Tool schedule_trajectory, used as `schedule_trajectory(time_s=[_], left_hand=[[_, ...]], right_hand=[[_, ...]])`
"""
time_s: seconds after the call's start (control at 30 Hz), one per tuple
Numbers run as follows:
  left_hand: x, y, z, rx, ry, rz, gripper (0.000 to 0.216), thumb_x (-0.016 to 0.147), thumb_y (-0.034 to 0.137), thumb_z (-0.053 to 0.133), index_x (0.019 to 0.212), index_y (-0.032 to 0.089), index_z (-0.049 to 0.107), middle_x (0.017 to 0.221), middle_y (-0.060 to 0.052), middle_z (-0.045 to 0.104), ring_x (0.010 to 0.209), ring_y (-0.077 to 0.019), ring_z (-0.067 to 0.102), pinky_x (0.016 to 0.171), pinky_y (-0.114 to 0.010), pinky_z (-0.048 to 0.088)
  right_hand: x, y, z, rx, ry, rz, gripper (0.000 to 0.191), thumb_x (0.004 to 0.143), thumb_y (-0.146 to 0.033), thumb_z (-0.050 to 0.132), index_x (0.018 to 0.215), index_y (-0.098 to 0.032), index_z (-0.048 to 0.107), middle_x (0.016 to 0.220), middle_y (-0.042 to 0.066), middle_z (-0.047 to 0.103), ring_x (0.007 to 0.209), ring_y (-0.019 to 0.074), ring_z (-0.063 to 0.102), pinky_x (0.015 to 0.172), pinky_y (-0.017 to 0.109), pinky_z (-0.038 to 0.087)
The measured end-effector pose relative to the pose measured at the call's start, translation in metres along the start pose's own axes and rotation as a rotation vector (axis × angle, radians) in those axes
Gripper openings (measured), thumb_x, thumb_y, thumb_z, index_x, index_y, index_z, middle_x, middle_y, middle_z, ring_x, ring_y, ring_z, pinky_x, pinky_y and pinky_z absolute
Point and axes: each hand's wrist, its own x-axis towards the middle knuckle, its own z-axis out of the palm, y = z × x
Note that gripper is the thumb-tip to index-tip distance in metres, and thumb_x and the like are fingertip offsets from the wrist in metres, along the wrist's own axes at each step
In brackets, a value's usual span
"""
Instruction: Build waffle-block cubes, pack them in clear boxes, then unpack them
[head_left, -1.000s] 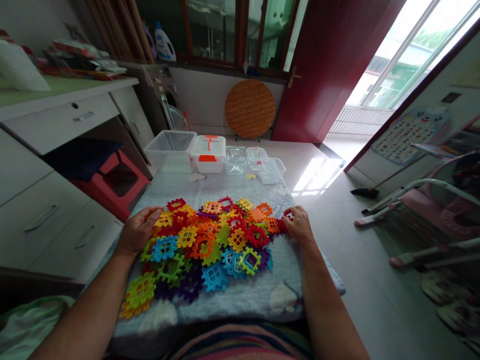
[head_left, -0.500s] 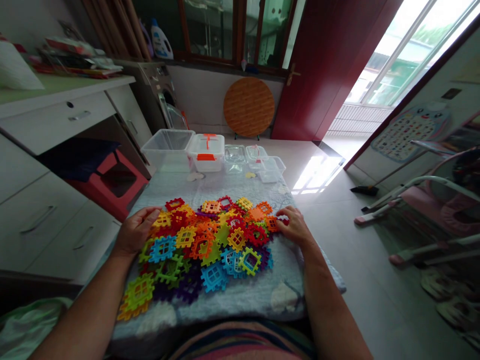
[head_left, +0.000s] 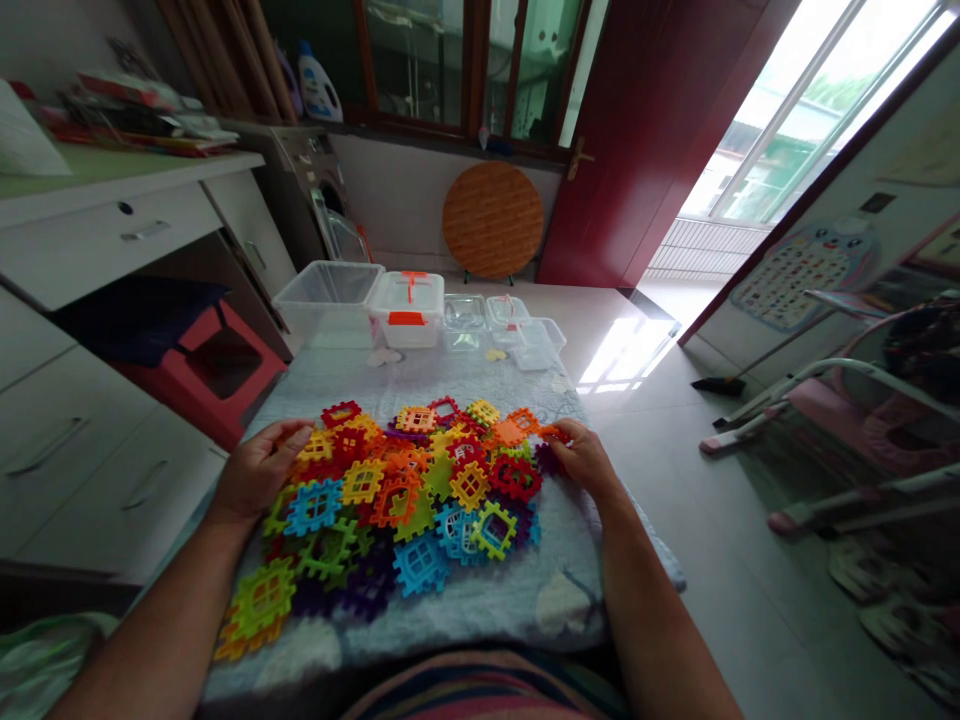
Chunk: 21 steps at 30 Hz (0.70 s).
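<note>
A loose pile of colourful plastic interlocking building tiles (head_left: 396, 497), with notched edges and window-like cutouts, lies on the cloth-covered table. At its right edge, my right hand (head_left: 586, 458) pinches an orange interlocking tile (head_left: 553, 432), seen nearly edge-on. A dark purple tile (head_left: 547, 460) lies just under those fingers. My left hand (head_left: 261, 470) rests against the pile's left edge beside a yellow tile (head_left: 315, 446). Its fingers are curled and close together; whatever is between them is hidden.
Along the table's far side stand a large clear bin (head_left: 328, 300), a lidded box with orange latches (head_left: 407, 312) and smaller clear containers (head_left: 538, 343). A red stool (head_left: 238, 350) is at the left. A pink-seated chair (head_left: 832, 400) stands at the right.
The orange tile in my right hand has tilted up, uncovering the purple tile beneath. My left hand stays by the pile's left edge. The view has shifted slightly.
</note>
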Motion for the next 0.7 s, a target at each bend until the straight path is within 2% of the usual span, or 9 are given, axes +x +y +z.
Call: schedule_trajectory(time_s=[0.07,0.1,0.2,0.3,0.4,0.5,0.6,0.7], left_hand=[[0.0,0.0,0.0,0.006,-0.006,-0.009,0.052,0.08,0.059,0.052,0.109,0.019,0.066,0.104,-0.004,0.071,0.097,-0.0227,0.065,0.091,-0.03,0.047],[-0.001,0.001,-0.001,0.007,-0.008,-0.011,0.052,0.08,0.059,0.052,0.109,0.019,0.066,0.104,-0.003,0.071,0.097,-0.0227,0.065,0.091,-0.03,0.047],[-0.001,0.001,-0.001,0.005,-0.005,-0.002,0.051,0.08,0.059,0.052,0.109,0.019,0.066,0.106,-0.003,0.071,0.099,-0.0226,0.064,0.094,-0.03,0.045],[0.0,0.0,-0.001,-0.003,-0.006,-0.005,0.051,0.08,0.059,0.053,0.109,0.02,0.066,0.105,-0.003,0.071,0.099,-0.0222,0.064,0.091,-0.028,0.046],[0.0,-0.001,-0.001,-0.008,-0.005,-0.02,0.052,0.078,0.06,0.054,0.108,0.019,0.067,0.101,-0.003,0.072,0.094,-0.0221,0.065,0.085,-0.027,0.049],[-0.001,-0.002,-0.001,-0.015,0.0,-0.015,0.053,0.078,0.061,0.054,0.107,0.019,0.068,0.1,-0.003,0.073,0.091,-0.0223,0.066,0.083,-0.027,0.049],[-0.001,-0.002,-0.001,0.008,-0.006,-0.002,0.053,0.078,0.062,0.054,0.107,0.02,0.068,0.102,-0.003,0.073,0.093,-0.0228,0.066,0.085,-0.027,0.049],[-0.001,-0.003,-0.001,0.034,-0.009,-0.01,0.053,0.079,0.062,0.053,0.108,0.02,0.068,0.103,-0.003,0.073,0.095,-0.0233,0.066,0.087,-0.028,0.048]], right_hand=[[0.007,0.002,-0.005,0.078,0.048,0.073,0.015,0.081,-0.032,0.055,0.079,-0.021,0.065,0.075,0.001,0.062,0.074,0.017,0.057,0.073,0.03,0.045],[0.013,0.003,-0.008,0.118,0.067,0.115,0.016,0.08,-0.034,0.056,0.085,-0.021,0.065,0.07,-0.001,0.059,0.068,0.0157,0.055,0.068,0.029,0.044],[0.036,0.009,-0.015,0.225,0.143,0.241,0.04,0.073,-0.037,0.061,0.11,-0.02,0.057,0.061,-0.007,0.053,0.054,0.0134,0.048,0.056,0.026,0.04],[0.061,0.018,-0.013,0.238,0.188,0.329,0.046,0.07,-0.039,0.061,0.111,-0.02,0.052,0.063,-0.006,0.057,0.057,0.015,0.053,0.058,0.027,0.043],[0.073,0.026,-0.005,0.005,0.225,0.333,0.04,0.071,-0.037,0.061,0.106,-0.019,0.056,0.082,0.003,0.065,0.077,0.02,0.061,0.073,0.033,0.048],[0.07,0.032,0.003,-0.299,0.244,0.288,0.045,0.072,-0.041,0.065,0.11,-0.017,0.059,0.106,0.013,0.064,0.101,0.0269,0.059,0.09,0.039,0.045],[0.063,0.036,0.006,-0.434,0.189,0.296,0.058,0.072,-0.05,0.068,0.118,-0.017,0.059,0.109,0.015,0.063,0.105,0.0302,0.058,0.092,0.041,0.044],[0.062,0.038,0.006,-0.482,0.18,0.291,0.053,0.073,-0.045,0.069,0.117,-0.019,0.06,0.106,0.014,0.064,0.1,0.0282,0.06,0.087,0.037,0.045]])
